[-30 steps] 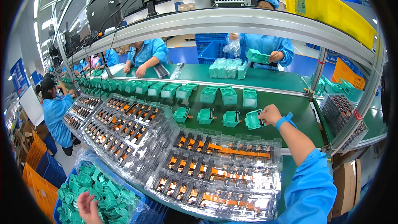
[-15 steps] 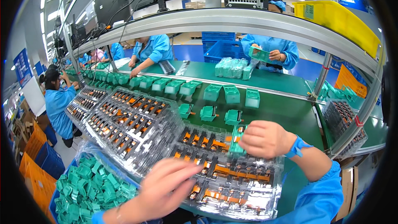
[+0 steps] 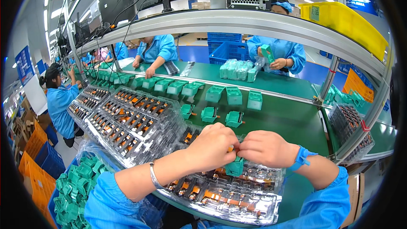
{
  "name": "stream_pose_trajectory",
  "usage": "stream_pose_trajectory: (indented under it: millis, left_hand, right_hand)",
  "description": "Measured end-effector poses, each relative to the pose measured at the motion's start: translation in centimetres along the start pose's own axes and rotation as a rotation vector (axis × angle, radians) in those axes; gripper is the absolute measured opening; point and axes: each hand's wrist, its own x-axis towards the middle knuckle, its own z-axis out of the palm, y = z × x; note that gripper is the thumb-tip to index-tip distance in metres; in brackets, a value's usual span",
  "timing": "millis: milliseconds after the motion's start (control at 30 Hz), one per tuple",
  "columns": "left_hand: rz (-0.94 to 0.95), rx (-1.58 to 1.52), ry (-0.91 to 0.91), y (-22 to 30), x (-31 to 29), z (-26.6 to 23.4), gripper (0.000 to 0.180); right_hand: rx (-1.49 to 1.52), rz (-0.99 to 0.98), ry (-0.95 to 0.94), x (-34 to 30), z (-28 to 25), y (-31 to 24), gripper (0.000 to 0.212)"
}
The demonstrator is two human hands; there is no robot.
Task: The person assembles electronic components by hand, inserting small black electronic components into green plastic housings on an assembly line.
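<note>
Over the clear trays, my right hand [image 3: 268, 149] is closed on a green plastic housing [image 3: 235, 168], whose lower part shows beneath the fingers. My left hand [image 3: 214, 147] meets it there, fingers pinched together at the housing's top. A bit of orange shows at the left fingertips, but what they grip is mostly hidden. Under both hands lies a clear plastic tray [image 3: 254, 203] with rows of black and orange metal-ended parts. Beyond them, green housings with black and orange inserts [image 3: 234, 119] stand in a short row on the green bench.
More clear trays [image 3: 127, 118] are stacked to the left. A bin of loose green housings [image 3: 78, 186] stands lower left. Farther back runs a line of green housings [image 3: 214, 93]. A metal shelf beam [image 3: 203, 21] crosses above, bearing a yellow bin [image 3: 339, 23]. Co-workers sit opposite.
My left hand has moved up from the near tray to the right hand, its fingers now closed at the green housing. The housing has shifted slightly lower left. A co-worker opposite has tilted a green piece upright.
</note>
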Motion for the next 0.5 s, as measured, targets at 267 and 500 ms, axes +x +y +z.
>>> stream_pose_trajectory:
  millis: [267, 500]
  left_hand:
    - [-0.489, -0.613, 0.417, -3.3, 2.1, 1.0, 0.022]
    - [-0.407, -0.527, 0.492, 0.1, -7.7, -6.5, 0.030]
  right_hand:
    - [0.105, 0.261, 0.127, -1.4, 0.6, 2.5, 0.016]
    - [0.376, 1.562, 0.129, -11.7, 4.7, 13.8, 0.018]
